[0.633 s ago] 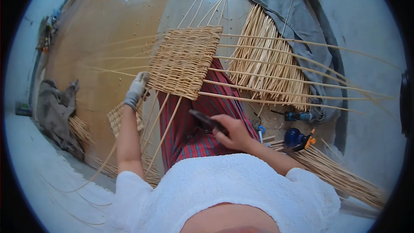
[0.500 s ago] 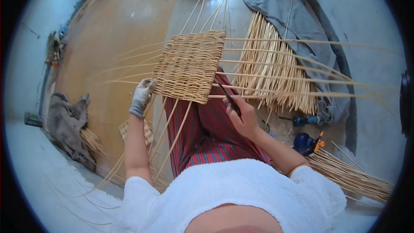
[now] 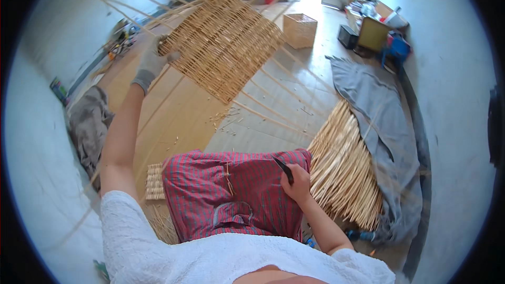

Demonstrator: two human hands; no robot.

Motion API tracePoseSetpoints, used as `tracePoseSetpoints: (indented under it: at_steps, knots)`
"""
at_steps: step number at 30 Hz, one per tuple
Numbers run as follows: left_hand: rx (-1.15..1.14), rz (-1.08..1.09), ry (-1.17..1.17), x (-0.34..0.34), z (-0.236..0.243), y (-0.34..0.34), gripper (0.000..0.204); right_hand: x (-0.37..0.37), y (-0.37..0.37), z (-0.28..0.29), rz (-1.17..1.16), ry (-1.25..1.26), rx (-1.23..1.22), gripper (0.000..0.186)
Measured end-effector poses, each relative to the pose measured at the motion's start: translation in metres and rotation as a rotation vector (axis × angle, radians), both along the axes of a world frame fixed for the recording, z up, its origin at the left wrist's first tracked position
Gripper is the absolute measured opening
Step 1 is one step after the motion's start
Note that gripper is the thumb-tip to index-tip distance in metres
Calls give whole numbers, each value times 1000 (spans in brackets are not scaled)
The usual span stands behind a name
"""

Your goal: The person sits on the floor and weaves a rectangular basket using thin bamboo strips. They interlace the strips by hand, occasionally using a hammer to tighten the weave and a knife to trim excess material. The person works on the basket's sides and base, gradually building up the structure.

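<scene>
**My Left Grip [image 3: 152,62] Is Holding a Woven Panel [image 3: 226,42] High**

Above the red striped cloth [image 3: 197,181] on my lap, my right grip [image 3: 299,183] is clamping a slim dark tool [image 3: 284,167]. Ahead, over the floor [image 3: 189,121], my gloved left is gripping the ribbed, four-sided panel at its left corner. To the right, pale rods [image 3: 344,173] are lying partly under grey cloth [image 3: 379,94]. Farther off, a tan box [image 3: 300,31] is standing; I cannot tell its contents.

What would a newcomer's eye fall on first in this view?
Most likely the large woven panel, held up left of centre near the top by the gloved left hand. Next, the red striped cloth at lower centre, where the bare right hand holds a slim dark tool. Then the thick sheaf of pale rods at right, with grey cloth along it.
</scene>
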State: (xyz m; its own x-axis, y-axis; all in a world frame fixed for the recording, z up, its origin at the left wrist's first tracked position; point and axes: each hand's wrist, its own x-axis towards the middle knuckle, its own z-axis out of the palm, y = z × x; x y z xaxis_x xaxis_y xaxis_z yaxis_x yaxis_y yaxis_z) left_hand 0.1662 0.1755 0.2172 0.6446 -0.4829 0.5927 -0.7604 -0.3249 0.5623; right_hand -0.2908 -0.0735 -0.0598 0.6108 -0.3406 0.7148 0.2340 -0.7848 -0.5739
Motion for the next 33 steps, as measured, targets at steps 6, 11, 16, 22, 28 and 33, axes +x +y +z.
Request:
tracePoseSetpoints:
  at_steps: [6, 11, 16, 22, 28, 33]
  knots:
    - [228, 229, -259, -29, 22, 83, 75, -23, -25, -12, 0, 68, 48, 13]
    - [220, 166, -63, -87, -16, 95, 76, -14, -34, 40, -24, 266, -45, 19]
    - [191, 137, -34, -137, -51, 145, 75, 42, 15, 146, -17, 293, 13, 48]
    - [209, 92, -93, -140, -76, 166, 78, 182, 33, 184, -54, 618, -10, 50]
    - [389, 67, -45, -188, -96, 191, 65, 116, 89, 104, -90, 504, 60, 46]
    - [560, 92, -77, -213, -118, 163, 62, 79, 88, 43, -69, 442, 171, 44]
